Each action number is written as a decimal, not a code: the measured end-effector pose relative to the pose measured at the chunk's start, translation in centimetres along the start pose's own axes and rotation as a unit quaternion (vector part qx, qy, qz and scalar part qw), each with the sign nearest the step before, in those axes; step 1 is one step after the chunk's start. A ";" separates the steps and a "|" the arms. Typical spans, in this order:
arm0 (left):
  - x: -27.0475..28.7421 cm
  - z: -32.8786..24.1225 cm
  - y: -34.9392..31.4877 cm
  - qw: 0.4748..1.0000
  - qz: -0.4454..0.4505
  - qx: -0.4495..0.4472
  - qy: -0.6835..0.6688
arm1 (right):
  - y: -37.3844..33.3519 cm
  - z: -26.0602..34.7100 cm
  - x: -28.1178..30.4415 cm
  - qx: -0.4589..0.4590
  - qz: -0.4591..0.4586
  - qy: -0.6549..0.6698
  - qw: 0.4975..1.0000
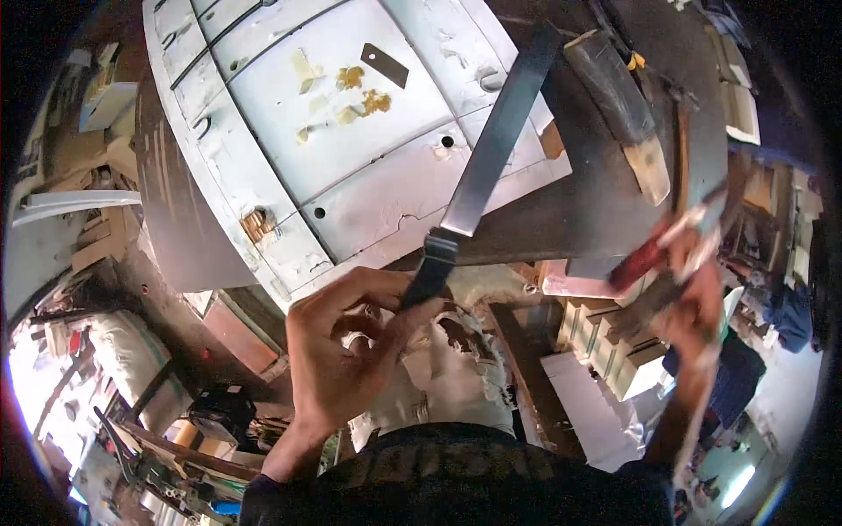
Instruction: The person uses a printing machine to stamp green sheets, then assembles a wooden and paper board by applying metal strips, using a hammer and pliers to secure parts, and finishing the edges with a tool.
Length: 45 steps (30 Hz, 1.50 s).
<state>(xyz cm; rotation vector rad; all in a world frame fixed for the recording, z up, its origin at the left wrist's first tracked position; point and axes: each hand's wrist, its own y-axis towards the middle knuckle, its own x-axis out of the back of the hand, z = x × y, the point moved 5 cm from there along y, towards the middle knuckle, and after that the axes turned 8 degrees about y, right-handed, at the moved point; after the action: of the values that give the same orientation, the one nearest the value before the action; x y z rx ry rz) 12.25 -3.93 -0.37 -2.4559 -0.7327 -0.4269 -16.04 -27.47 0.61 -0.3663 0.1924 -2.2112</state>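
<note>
My left hand (351, 342) is closed round the black handle of a long flat dark blade (500, 140). The blade slants up and right, its far part over a white panel (298, 175) and the dark bench. At the right, my right hand (693, 298) is blurred by motion, its fingers curled in beside a red object (638, 265). A dark, smeared piece also shows there, and I cannot make out their kind. On the panel lie a small dark metal plate (384, 66) with a hole and several yellow-brown flakes (373, 103).
A worn dark piece with a bare wooden end (649, 171) lies on the dark bench (579, 210). Cream-coloured blocks (605, 342) stand below the bench at the right. A white sack (127, 368) and a black box (221, 412) are on the left.
</note>
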 end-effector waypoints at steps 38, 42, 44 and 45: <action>-1.4 -0.5 -1.9 0.984 0.125 -0.048 -0.115 | -1.6 2.6 -12.1 -0.021 0.168 -0.195 0.966; -1.5 -0.8 -1.9 0.983 0.130 -0.045 -0.122 | -1.5 2.2 -11.8 -0.015 0.181 -0.200 0.963; -1.6 -0.8 -2.0 0.981 0.135 -0.024 -0.138 | -1.7 2.0 -11.7 0.002 0.176 -0.205 0.963; -1.6 -0.9 -2.2 0.981 0.135 -0.023 -0.137 | -1.6 2.0 -11.5 0.001 0.177 -0.204 0.963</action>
<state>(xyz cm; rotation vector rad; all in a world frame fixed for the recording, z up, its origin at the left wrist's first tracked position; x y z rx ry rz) 9.58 -3.57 0.57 -2.6410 -0.4867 -0.0007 -9.87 -17.38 0.67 -0.7177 0.0263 -1.7422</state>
